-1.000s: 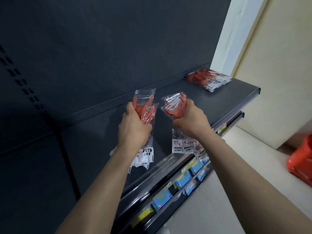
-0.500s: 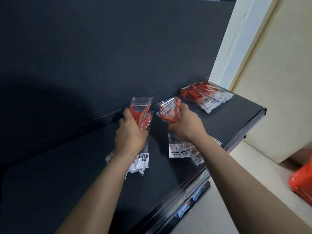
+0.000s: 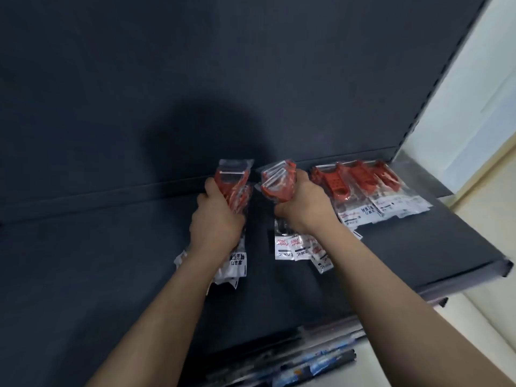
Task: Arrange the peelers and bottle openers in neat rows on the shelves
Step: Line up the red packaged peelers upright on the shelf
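My left hand (image 3: 216, 222) grips a bundle of red peelers in clear bags (image 3: 233, 181), their white labels hanging below my wrist. My right hand (image 3: 303, 203) grips a second bundle of bagged red peelers (image 3: 277, 180), with labels fanned out beneath it. Both bundles are low over the dark shelf (image 3: 111, 275), close to its back wall and side by side. To the right, a row of bagged red peelers (image 3: 363, 188) lies flat on the shelf against the back edge.
The dark back panel (image 3: 251, 79) rises behind the shelf. A pale wall (image 3: 474, 121) borders the shelf's right end. Below the front edge, a lower shelf shows blue packaged goods (image 3: 321, 367).
Both hands moved forward and down with their bundles, nearer the back of the shelf. The view shifted so the row of peelers on the right lies closer to my right hand.
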The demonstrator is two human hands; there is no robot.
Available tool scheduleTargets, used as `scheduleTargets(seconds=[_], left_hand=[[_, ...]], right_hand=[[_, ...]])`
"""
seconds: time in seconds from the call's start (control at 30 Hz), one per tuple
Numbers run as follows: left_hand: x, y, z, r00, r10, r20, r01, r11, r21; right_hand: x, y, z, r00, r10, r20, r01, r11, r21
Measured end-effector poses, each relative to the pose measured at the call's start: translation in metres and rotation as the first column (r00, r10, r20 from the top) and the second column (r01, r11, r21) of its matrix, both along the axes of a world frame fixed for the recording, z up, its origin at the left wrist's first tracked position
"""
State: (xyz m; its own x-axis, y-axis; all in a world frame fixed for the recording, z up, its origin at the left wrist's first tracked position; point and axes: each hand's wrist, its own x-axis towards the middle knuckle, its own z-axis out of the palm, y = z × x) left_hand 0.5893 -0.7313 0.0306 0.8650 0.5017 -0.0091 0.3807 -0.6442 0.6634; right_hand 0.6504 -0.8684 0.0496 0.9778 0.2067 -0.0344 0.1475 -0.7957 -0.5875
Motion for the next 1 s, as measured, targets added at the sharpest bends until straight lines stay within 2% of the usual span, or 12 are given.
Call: scheduleTargets(seconds=[0.3,0.57,0.77,1.0], left_hand=[[-0.002,-0.016,-0.015,0.981,0.163,-0.105,-0.151,0.982,0.114],[0.006,-0.001,-0.022,0.983,0.155,-0.099,-0.14,0.98,0.142],[0.008,0.005,-0.026,0.977,0.137,-0.161,-0.106,0.976,0.188],[-0.007,0.007,-0.01,0.988,0.15,-0.019,-0.145,0.976,0.164]], right_hand=[[0.012,0.001,-0.018,0.98,0.173,-0.103,-0.171,0.985,0.025],[0.014,0.015,-0.029,0.983,0.132,-0.131,-0.135,0.991,-0.019],[0.014,0.022,-0.036,0.987,0.062,-0.151,-0.063,0.998,0.004],[0.011,0.022,-0.028,0.993,0.094,-0.068,-0.099,0.992,-0.077]])
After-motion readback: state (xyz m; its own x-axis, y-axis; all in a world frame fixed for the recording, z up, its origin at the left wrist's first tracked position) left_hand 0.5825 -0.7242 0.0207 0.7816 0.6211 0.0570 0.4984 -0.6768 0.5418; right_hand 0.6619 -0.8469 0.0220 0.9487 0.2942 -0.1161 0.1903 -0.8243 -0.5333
